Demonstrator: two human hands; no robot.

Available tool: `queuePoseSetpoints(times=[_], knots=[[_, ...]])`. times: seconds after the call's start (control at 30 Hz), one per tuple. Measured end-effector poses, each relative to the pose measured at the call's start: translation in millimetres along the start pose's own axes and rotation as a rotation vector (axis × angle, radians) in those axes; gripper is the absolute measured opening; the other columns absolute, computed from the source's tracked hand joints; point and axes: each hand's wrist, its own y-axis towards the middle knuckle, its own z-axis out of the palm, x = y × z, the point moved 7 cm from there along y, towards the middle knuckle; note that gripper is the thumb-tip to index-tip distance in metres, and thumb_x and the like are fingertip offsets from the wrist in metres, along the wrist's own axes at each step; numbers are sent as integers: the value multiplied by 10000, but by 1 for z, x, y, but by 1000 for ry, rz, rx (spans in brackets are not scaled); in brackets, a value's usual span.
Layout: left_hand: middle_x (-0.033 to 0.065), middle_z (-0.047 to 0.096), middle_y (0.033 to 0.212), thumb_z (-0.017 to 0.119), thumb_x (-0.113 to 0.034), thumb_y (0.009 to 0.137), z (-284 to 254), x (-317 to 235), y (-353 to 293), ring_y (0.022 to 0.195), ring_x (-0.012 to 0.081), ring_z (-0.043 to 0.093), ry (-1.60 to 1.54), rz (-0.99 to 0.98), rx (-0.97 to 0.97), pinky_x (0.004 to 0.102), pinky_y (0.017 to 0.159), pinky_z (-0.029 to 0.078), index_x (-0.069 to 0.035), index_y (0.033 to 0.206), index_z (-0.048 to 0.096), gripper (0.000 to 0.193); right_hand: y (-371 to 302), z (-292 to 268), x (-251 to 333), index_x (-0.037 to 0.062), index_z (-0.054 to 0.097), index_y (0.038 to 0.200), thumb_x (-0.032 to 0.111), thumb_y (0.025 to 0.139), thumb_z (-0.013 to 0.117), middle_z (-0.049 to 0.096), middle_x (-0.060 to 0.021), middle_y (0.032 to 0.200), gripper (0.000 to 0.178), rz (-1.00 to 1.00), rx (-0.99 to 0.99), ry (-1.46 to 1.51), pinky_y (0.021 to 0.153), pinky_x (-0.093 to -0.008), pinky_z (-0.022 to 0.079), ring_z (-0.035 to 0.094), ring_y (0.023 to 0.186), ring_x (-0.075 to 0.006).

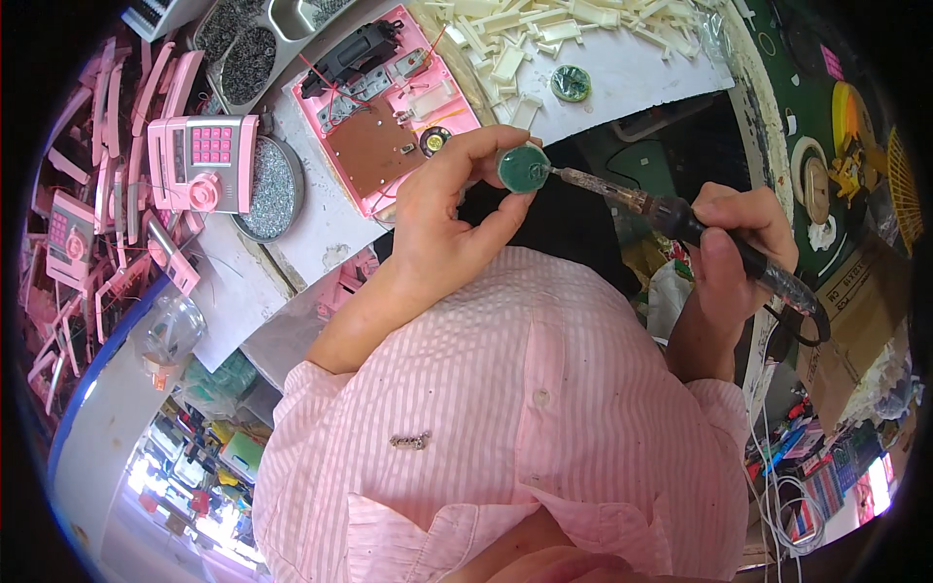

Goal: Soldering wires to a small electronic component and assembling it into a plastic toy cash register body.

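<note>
My left hand (452, 209) pinches a small round green disc (523, 169) between thumb and fingers, its flat face turned toward me. A soldering iron (671, 216) with a black handle is gripped in my right hand (736, 243). The iron's tip meets the disc's right edge, or comes very close to it. Just beyond my left hand lies an open pink plastic housing (311, 102), with a brown board, a black mechanism, a small round speaker (433, 142) and red wires inside. A similar round green piece (570, 84) rests on the white sheet behind the disc.
Many cream plastic parts (505, 63) lie at the back. A metal tray (282, 49) of dark screws and a round tin (294, 189) of small silvery pieces stand at left. Pink keypad panels (204, 160) are heaped beyond. A cardboard box (846, 311) stands at right.
</note>
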Motion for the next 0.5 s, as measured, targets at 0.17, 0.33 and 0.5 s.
queuePoseSetpoints(times=[0.17, 0.33, 0.5], knots=[[140, 654, 1164, 677, 61, 844, 1, 0, 0, 1057, 185, 638, 0, -2, 4, 310, 946, 486, 33, 1224, 520, 412, 0, 2, 0, -49, 598, 887, 112, 832, 712, 520, -19, 672, 206, 4, -9, -13, 531, -236, 304, 425, 572, -71], [142, 656, 1164, 683, 57, 842, 0, 0, 0, 1057, 185, 639, -4, -15, 2, 310, 945, 487, 34, 1226, 516, 420, 0, 0, -2, -50, 597, 892, 111, 836, 714, 526, -26, 677, 207, -11, -9, -12, 534, -233, 309, 430, 576, -73], [87, 699, 1064, 718, 31, 805, -2, -1, 2, 850, 108, 640, -59, 17, -96, 253, 794, 534, 34, 1186, 570, 409, -1, -2, 2, -51, 597, 891, 115, 835, 722, 544, -40, 692, 215, -24, 0, -8, 540, -230, 317, 437, 584, -75]])
